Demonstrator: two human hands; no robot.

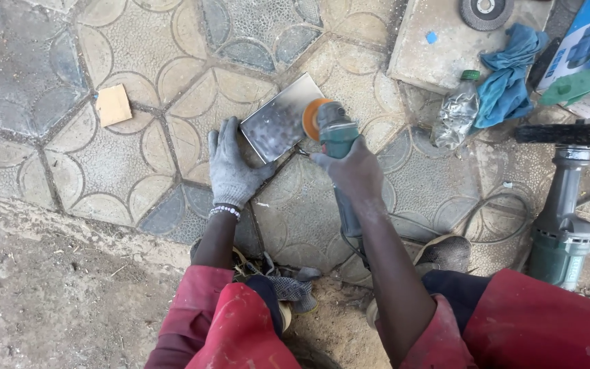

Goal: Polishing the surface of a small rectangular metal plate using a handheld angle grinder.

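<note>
Two hands busy: gloved left hand (230, 167), fingers spread flat, pinning grey rectangular steel plate (281, 125) to patterned paving slabs (131, 171) vs. sliding; bare right hand (353, 171) wrapped tight round teal angle grinder (336, 147), orange disc (312, 117) on plate's right edge.

Crushed bottle (456, 113), blue rag (508, 82), perhaps 1 second grinder (563, 219).

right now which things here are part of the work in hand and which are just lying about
In use:
left hand, gloved, on metal plate
right hand holding angle grinder

Lying about:
second grinder
crushed bottle
blue cloth
cardboard scrap
loose disc
</note>
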